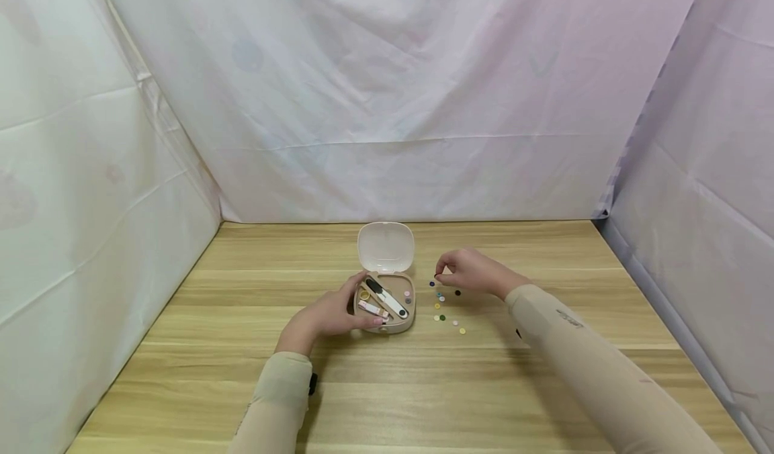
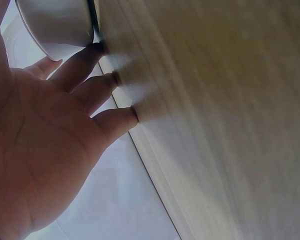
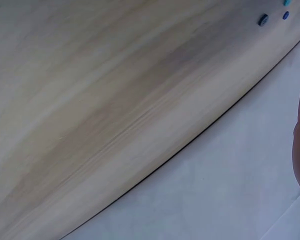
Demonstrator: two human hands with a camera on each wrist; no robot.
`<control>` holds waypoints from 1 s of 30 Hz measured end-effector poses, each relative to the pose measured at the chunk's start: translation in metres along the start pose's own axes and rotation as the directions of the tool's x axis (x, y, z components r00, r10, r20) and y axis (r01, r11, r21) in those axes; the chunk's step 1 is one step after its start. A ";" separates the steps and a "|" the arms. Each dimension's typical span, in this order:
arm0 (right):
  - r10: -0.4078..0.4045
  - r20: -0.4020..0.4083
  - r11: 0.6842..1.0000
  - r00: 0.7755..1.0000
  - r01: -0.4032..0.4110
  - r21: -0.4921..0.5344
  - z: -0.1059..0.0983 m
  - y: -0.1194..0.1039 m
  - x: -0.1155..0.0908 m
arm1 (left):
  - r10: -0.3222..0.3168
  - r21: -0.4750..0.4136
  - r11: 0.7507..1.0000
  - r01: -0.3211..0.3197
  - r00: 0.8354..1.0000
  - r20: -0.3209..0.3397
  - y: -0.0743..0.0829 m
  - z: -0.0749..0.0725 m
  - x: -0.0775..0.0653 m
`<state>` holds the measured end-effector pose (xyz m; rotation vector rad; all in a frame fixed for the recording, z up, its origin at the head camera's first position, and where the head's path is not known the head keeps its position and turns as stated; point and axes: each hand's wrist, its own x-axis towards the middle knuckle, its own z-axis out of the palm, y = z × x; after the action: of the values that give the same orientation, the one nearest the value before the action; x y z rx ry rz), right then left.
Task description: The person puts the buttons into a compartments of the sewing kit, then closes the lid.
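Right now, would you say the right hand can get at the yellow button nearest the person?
Probably yes: nothing covers the yellow button, though the right hand seems to pinch something small.

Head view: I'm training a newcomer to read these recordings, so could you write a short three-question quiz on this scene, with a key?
1. Which touches the case: (a) the right hand only, (b) the left hand only, or (c) neither hand?
2. True or false: the lid of the case is closed.
3. Fill in: in the head view, the loose buttons on the table lie to the ___ of the case.

Key: 1. b. 2. False; the lid stands open. 3. right.
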<state>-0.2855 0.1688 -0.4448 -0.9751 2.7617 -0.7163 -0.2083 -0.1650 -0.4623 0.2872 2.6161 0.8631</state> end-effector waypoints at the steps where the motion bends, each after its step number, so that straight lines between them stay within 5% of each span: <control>1: -0.004 0.002 1.000 1.000 0.004 -0.001 0.000 -0.002 0.001 | 0.000 0.001 1.000 0.000 1.000 -0.001 0.000 0.000 0.000; 30: -0.077 0.035 0.996 0.996 0.075 0.041 0.017 -0.036 0.029 | -0.021 0.012 1.000 0.021 1.000 0.000 -0.001 0.000 0.002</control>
<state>-0.2836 0.1193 -0.4413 -1.0794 2.6810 -0.7531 -0.2099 -0.1649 -0.4634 0.2624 2.6198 0.8407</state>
